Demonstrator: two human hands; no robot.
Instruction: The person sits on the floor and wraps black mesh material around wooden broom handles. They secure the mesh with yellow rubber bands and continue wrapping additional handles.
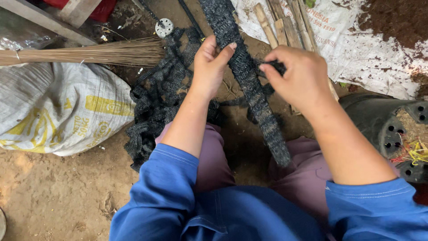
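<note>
L hand (209, 67) fingers closed on black mesh strip (249, 85), mid-air over lap | R hand (298, 76) pinching strip edge | step: prob. working along strip – next needs steady tension, re-grip | mesh pile (156, 107) – on ground, left

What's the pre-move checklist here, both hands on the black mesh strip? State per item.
1. Left hand grips the black mesh strip, thumb across its front: ok.
2. Right hand pinches mesh at the strip's right edge: ok.
3. Strip runs unbroken from the top of the frame down to the lap: ok.
4. Loose end free of the mesh pile on the ground: cannot tell, the two overlap behind the left wrist.
5. Stick broom and white sack lie apart from the hands, on the left: ok.
6. Black perforated pots near the right elbow, close to the forearm: not ok if the arm swings outward.
</note>
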